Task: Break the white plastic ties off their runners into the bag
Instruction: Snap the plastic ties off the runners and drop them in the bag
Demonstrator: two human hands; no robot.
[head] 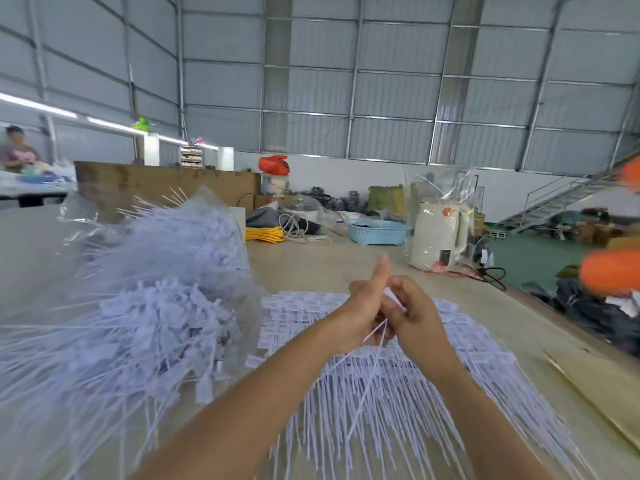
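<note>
forearms (pixel 242 403) raised, both hands pinching ties (pixel 375 332)

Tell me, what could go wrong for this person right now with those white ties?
Both hands, left hand and right hand, pinch a few ties above the flat rows of ties on runners, not over the clear bag at the left, so broken-off ties may drop back among the unbroken rows. The heap of loose ties spills from the bag's mouth and could slide across the table.
</note>
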